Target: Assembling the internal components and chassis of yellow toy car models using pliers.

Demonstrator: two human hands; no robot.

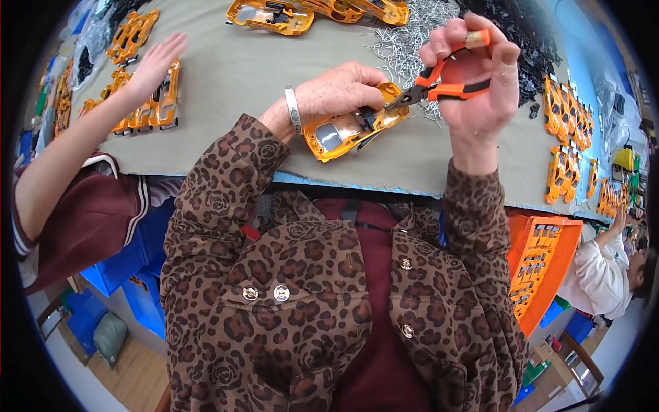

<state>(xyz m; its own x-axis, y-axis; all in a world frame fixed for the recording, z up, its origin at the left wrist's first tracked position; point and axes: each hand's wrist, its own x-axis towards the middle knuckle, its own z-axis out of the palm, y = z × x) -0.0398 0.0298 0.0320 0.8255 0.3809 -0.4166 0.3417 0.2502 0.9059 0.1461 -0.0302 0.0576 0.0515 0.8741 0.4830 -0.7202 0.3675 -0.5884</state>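
My left hand (340, 91) is closed on an orange toy car body shell (321, 141), pressing it down on the grey-green table cover. The shell lies with its hollow inside up, showing a clear window piece and a dark part. In my right hand (484, 103) is a pair of pliers (439, 82) with orange and black handles. Their jaws reach into the shell's far right end, beside my left fingertips. Whether the jaws grip anything there is too small to tell.
Silvery metal pins (405, 51) and black parts (542, 41) lie heaped beyond the pliers. More shells (274, 17) lie at the far edge, others (568, 117) in rows at right. A co-worker's hand (159, 63) is over shells at left. An orange crate (549, 261) stands below the table's right.
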